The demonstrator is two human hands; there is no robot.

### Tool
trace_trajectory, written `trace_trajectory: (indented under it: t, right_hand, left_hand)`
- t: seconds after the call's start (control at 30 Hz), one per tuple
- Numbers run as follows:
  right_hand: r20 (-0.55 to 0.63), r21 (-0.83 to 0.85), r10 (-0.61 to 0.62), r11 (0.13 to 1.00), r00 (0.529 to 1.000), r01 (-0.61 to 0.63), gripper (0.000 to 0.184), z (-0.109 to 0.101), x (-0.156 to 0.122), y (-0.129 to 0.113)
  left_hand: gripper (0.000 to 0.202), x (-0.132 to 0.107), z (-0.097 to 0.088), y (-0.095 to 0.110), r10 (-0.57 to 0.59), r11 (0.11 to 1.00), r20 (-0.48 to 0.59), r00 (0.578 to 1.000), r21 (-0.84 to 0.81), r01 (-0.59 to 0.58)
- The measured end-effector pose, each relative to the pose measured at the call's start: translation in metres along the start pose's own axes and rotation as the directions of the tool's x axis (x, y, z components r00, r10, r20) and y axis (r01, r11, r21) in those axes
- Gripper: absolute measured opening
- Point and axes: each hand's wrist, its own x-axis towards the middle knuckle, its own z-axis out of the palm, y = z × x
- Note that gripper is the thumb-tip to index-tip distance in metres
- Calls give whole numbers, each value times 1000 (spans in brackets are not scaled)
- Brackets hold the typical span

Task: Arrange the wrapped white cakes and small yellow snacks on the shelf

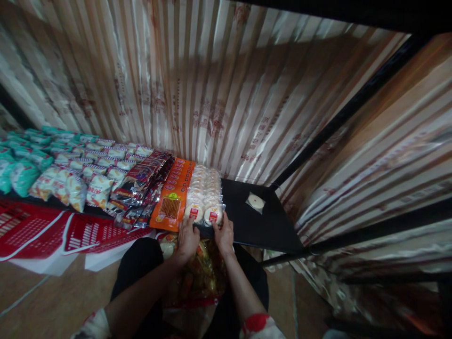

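Observation:
Two rows of round white rice crackers (pixel 204 188) in clear wrappers run front to back on the black shelf. My left hand (pixel 188 239) is at the front of the left row, its fingers against the wrapped cracker (pixel 194 213) with a red label. On the right row, my right hand (pixel 223 234) has its thumb at the front and fingers along the right side of the front rice cracker (pixel 213 215). Both hands look closed on these front packets. Close to the left row lies an orange snack bag (pixel 173 193). One single wrapped cracker (pixel 255 202) lies apart to the right.
Dark snack packets (pixel 143 181), white chip bags (pixel 99 190) and teal bags (pixel 24 178) fill the shelf (pixel 270 226) leftward. Red baskets (pixel 88 233) stand below. A bag of packaged food (pixel 199 273) sits between my knees. Black frame bars (pixel 339 117) cross the right side.

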Motion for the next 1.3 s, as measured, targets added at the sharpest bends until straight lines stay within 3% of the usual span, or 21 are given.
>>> trace_trajectory:
  t: [0.37,0.6,0.73,1.3]
  right_hand:
    - [-59,-21,-63,998,996,62,48,7,-2,-5]
    - [-128,-59,-144,989,981,138,56,12,-12,-4]
    - [-90,-132,-217,970,972,205,53,12,-16,-5]
    - [-55,-135,-255,960,965,246,54,15,-11,-4]
  left_hand:
    - [46,3,-1,-3,19,999,18,1000,34,-19]
    - [47,3,0,-3,18,1000,13,1000,20,-19]
    - [47,3,-1,-2,20,999,35,999,27,-21]
    - [49,0,-1,-2,12,1000,49,999,3,-12]
